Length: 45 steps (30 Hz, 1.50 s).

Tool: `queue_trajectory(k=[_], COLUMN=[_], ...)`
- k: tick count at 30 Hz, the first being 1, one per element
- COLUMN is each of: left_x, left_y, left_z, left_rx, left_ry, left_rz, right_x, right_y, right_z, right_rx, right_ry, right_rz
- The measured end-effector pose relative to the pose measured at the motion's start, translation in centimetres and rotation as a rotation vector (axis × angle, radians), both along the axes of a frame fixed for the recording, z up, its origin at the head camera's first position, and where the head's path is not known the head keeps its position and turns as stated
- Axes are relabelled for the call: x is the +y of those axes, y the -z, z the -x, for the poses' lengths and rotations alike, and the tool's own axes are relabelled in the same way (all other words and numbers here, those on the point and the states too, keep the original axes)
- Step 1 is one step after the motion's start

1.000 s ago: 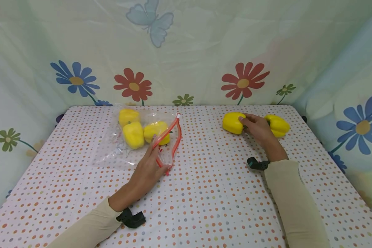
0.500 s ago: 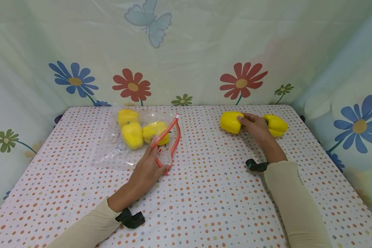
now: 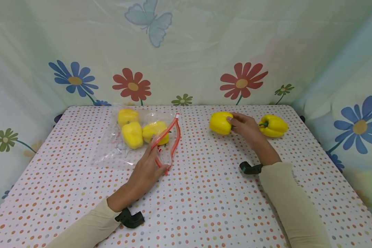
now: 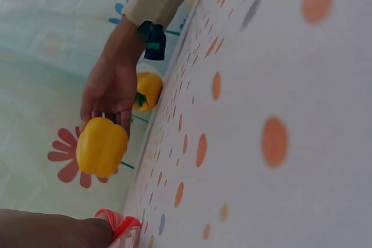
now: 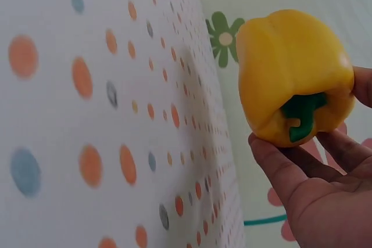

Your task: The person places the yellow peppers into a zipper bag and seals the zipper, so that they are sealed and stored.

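A clear zip bag (image 3: pixel 119 151) with a red zip edge lies at the left, holding three yellow bell peppers (image 3: pixel 132 135). My left hand (image 3: pixel 145 172) holds the bag's mouth spread, fingers at the upper red edge and thumb at the lower one. In the left wrist view only part of that hand (image 4: pixel 52 229) shows, beside the red zip (image 4: pixel 116 220). My right hand (image 3: pixel 246 129) grips another yellow bell pepper (image 3: pixel 220 123) from its stem side. The right wrist view shows this pepper (image 5: pixel 290 68) raised off the table, its green stem facing the palm.
One more yellow bell pepper (image 3: pixel 273 126) lies on the table behind the right hand. The dotted tablecloth (image 3: pixel 201 193) covers the table, and a flowered curtain (image 3: pixel 189 51) hangs along its back and sides. Both wrists wear black cameras (image 3: pixel 130 218).
My right hand has carried its bell pepper leftward, away from the one on the table, whose stem now shows. The left hand and the bag have stayed in place.
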<state>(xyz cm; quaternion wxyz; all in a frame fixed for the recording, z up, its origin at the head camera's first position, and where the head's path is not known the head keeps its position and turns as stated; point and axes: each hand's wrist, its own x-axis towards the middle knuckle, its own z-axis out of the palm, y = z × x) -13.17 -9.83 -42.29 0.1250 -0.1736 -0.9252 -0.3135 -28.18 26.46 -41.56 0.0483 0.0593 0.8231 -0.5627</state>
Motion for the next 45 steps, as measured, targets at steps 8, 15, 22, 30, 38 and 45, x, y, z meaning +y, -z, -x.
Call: queue_trajectory(k=[8, 15, 22, 30, 38, 45], left_x=[-0.1, 0.1, 0.2, 0.1, 0.2, 0.2], left_y=[-0.2, -0.3, -0.4, -0.2, -0.4, -0.4], left_z=[0.0, -0.1, -0.1, -0.1, -0.1, -0.2], left_rx=[-0.001, -0.011, -0.018, 0.014, -0.013, -0.012], left_ry=[-0.001, -0.008, -0.012, 0.015, -0.004, -0.007], left_rz=[-0.002, 0.004, 0.003, -0.009, 0.003, 0.006], right_x=[-4.3, -6.0, -7.9, -10.2, -12.0, -13.0], right_y=[-4.6, -3.8, -3.8, -3.8, -3.5, -3.3], right_z=[-3.7, -4.0, -4.4, -4.8, -4.9, -4.7], right_rx=[-0.050, -0.007, -0.037, -0.063, -0.060, -0.068], right_ry=[-0.089, -0.156, -0.184, -0.230, -0.283, -0.281], right_rz=[0.041, 0.076, 0.067, 0.105, 0.089, 0.095])
